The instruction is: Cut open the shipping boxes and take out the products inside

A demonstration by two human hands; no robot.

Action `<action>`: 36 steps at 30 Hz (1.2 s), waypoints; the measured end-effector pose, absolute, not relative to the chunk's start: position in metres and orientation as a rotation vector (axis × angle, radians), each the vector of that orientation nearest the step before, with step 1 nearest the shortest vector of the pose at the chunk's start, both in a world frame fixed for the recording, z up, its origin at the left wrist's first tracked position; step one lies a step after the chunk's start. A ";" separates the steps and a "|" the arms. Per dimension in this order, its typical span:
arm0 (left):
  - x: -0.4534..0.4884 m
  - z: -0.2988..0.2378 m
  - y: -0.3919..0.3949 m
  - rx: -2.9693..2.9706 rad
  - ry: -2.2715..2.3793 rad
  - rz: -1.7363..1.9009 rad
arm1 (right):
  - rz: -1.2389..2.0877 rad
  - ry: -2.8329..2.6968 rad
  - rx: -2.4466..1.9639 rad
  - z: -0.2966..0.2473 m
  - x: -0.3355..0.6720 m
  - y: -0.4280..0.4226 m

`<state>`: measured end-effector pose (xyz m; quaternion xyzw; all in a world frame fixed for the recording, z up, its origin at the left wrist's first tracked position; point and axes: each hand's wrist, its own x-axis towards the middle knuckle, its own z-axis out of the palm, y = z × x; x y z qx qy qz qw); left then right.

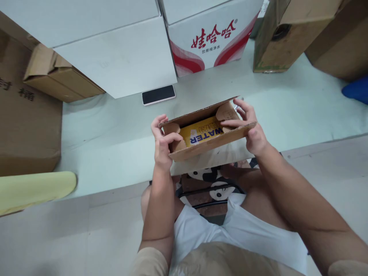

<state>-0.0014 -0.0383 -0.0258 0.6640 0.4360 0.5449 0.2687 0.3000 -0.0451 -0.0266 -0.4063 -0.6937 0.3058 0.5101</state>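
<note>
A small brown cardboard box (pixel 198 149) with its top flaps up is held between my two hands at the table's front edge. Inside lies a yellow package (pixel 202 131) with blue lettering that reads "WATER". My left hand (pixel 163 143) grips the box's left end, one finger bent over the inner end flap. At the other end my right hand (pixel 251 126) holds the box, with a finger reaching inside along the right end flap. The lower part of the yellow package is hidden by the box walls.
A phone (pixel 158 95) lies on the pale green table (pixel 115 134) beyond the box. Behind stand white boxes (pixel 120 57), a red-and-white carton (pixel 212 42) and several brown cartons (pixel 278 46). A yellow-green rounded object (pixel 37 189) juts in at left; something blue (pixel 356 90) is at right.
</note>
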 end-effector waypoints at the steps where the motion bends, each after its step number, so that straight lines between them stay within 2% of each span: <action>1: -0.001 -0.025 -0.038 1.746 1.159 1.508 | 0.743 -1.693 -0.967 -0.027 0.301 -0.045; 6: 0.004 -0.013 -0.039 1.370 0.910 1.727 | 0.783 -1.556 -0.886 -0.029 0.291 -0.048; 11: 0.003 -0.005 -0.038 1.177 0.908 1.699 | 0.962 -1.215 -0.771 -0.023 0.272 -0.052; 16: -0.002 -0.007 -0.036 1.241 0.903 1.663 | 1.048 -0.992 -0.654 -0.014 0.263 -0.053; 21: -0.002 -0.006 -0.035 1.274 0.862 1.698 | 1.030 -0.996 -0.667 -0.019 0.264 -0.050; 26: -0.009 -0.003 -0.036 1.421 1.010 1.855 | 0.973 -1.140 -0.782 -0.025 0.271 -0.048; 31: -0.020 0.036 -0.051 1.725 1.132 1.969 | 1.002 -1.187 -0.746 -0.027 0.277 -0.047; 33: -0.013 0.067 -0.060 1.925 1.151 1.798 | 1.016 -1.195 -0.739 -0.027 0.279 -0.047; 36: 0.012 0.111 -0.063 2.275 1.284 1.032 | 1.000 -1.222 -0.776 -0.028 0.281 -0.048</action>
